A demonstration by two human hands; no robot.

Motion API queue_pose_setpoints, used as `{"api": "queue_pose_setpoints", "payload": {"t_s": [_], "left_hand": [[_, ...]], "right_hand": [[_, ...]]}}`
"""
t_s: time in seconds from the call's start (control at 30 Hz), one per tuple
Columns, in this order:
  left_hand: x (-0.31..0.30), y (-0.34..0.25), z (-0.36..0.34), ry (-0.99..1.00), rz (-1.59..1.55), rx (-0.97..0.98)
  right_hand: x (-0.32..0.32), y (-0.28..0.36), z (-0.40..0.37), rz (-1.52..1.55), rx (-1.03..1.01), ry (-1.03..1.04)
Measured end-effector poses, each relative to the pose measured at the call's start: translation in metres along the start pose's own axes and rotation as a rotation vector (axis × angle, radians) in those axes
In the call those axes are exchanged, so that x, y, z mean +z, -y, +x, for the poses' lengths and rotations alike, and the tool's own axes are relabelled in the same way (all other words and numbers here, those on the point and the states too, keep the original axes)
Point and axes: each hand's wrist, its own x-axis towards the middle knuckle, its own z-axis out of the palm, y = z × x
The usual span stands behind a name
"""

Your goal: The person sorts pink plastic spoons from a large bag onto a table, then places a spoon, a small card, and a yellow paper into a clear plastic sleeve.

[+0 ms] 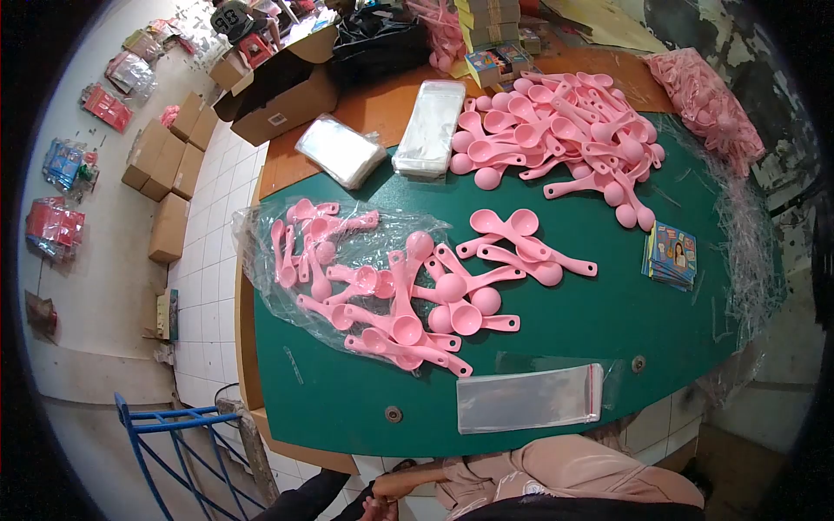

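Note:
At the bottom edge, a bare forearm [421,476] runs left from beige clothing. It ends in what looks like my left hand [379,507], low beside the table; its fingers are too small and cut off to read. My right hand is out of view. Nearest on the green table [330,425] lies a flat stack of clear plastic bags [526,401] with a red-edged strip. Beyond it, pink measuring spoons [404,330] lie loose, several on a crumpled clear plastic sheet [269,286]. A few more pink spoons [521,243] lie crossed to the right.
A large heap of pink spoons [565,130] covers the far right. Picture cards [671,256] lie stacked at the right. Two bag bundles [341,151] [428,130] lie farther back. An open cardboard box [287,100] stands behind. A blue metal frame [178,421] stands at lower left.

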Motion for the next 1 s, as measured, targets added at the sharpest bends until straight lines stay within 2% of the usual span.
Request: {"api": "queue_pose_setpoints", "payload": {"t_s": [0.07,0.17,0.23,0.33,0.43,0.5,0.53,0.6,0.63,0.67,0.7,0.73,0.77,0.83,0.9,0.93,1.0], "left_hand": [[-0.001,-0.003,0.000,-0.020,0.064,-0.030],[-0.016,0.007,0.000,-0.134,-0.173,-0.168],[-0.027,0.018,0.007,-0.129,-0.262,-0.137],[-0.051,0.045,0.023,-0.070,-0.598,-0.072],[-0.066,0.084,0.051,0.094,-1.197,0.005],[-0.074,0.115,0.076,0.292,-1.594,0.094],[-0.073,0.121,0.087,0.397,-1.745,0.143],[-0.073,0.140,0.105,0.591,-1.910,0.290],[-0.070,0.149,0.112,0.670,-1.946,0.359],[-0.062,0.159,0.116,0.683,-1.974,0.422],[-0.051,0.170,0.117,0.647,-1.993,0.472],[-0.034,0.178,0.117,0.515,-1.973,0.561],[-0.026,0.193,0.105,0.249,-2.246,0.393],[-0.042,0.249,0.101,-0.168,-2.193,0.131],[-0.050,0.302,0.116,-0.476,-2.114,-0.005],[-0.047,0.320,0.125,-0.664,-2.046,-0.074],[-0.038,0.349,0.138,-1.044,-2.145,-0.343]], "right_hand": [[0.001,0.000,0.007,-0.006,-0.010,0.002],[0.003,0.000,0.014,-0.011,-0.030,0.001],[0.005,0.000,0.015,-0.016,-0.041,-0.002],[0.006,0.008,0.009,-0.011,-0.056,-0.022],[-0.011,0.023,-0.018,-0.009,-0.058,-0.031],[-0.058,0.058,-0.087,0.112,-0.055,-0.271],[-0.035,0.060,-0.097,0.473,0.024,-0.426],[-0.118,0.091,-0.176,0.583,0.064,-0.303],[-0.130,0.097,-0.207,0.552,0.035,-0.508],[-0.147,0.107,-0.246,0.667,0.209,-0.463],[-0.167,0.116,-0.277,0.584,0.340,-0.494],[-0.174,0.120,-0.301,0.904,0.563,-0.610],[-0.176,0.112,-0.325,0.351,0.544,-0.798],[-0.224,0.100,-0.354,-0.195,0.815,-0.882],[-0.250,0.072,-0.368,-0.468,0.993,-1.060],[-0.256,0.057,-0.376,-0.493,1.033,-1.027],[-0.260,0.040,-0.382,-0.525,1.070,-0.990]]}}
